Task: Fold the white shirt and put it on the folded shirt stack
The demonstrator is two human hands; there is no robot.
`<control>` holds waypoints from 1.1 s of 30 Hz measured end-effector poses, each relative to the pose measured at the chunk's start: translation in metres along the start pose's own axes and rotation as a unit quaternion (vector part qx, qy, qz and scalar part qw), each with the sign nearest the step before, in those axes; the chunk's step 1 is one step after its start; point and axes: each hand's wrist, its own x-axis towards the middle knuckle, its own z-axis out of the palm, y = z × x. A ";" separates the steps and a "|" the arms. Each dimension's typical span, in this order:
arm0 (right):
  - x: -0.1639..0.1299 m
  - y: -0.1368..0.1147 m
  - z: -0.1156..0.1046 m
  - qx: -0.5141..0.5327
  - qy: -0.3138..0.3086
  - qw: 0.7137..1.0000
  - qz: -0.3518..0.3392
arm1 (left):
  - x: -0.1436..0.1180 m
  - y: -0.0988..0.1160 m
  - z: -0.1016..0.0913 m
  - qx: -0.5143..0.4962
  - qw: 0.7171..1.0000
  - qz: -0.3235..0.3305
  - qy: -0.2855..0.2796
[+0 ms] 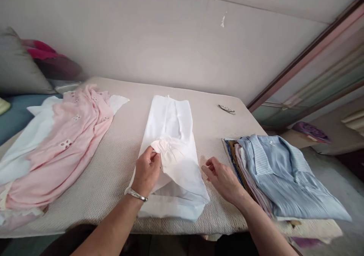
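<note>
White folded cloth garment [172, 116] lies on the beige textured cover [119, 161]; the left hand [148, 170] pinches its gathered part, the right hand [222, 177] loosely open, empty, beside it. Best ease creases flat gently.

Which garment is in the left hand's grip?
The white garment between the pink garment and blue striped shirt; it alone has fabric pinched in the left hand.
</note>
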 end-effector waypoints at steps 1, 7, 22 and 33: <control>-0.004 0.002 0.003 -0.002 -0.028 0.999 0.016 | 0.002 -0.003 0.000 0.007 1.000 -0.002 0.006; 0.001 0.006 0.016 0.051 -0.107 0.993 0.009 | 0.004 -0.006 0.012 -0.057 0.990 -0.128 0.008; -0.007 -0.014 0.026 -0.169 -0.068 0.983 0.028 | 0.003 0.002 0.011 0.515 0.794 0.317 0.060; 0.133 -0.009 -0.017 -0.197 0.062 0.978 -0.036 | -0.010 -0.070 0.042 0.546 0.756 0.350 -0.086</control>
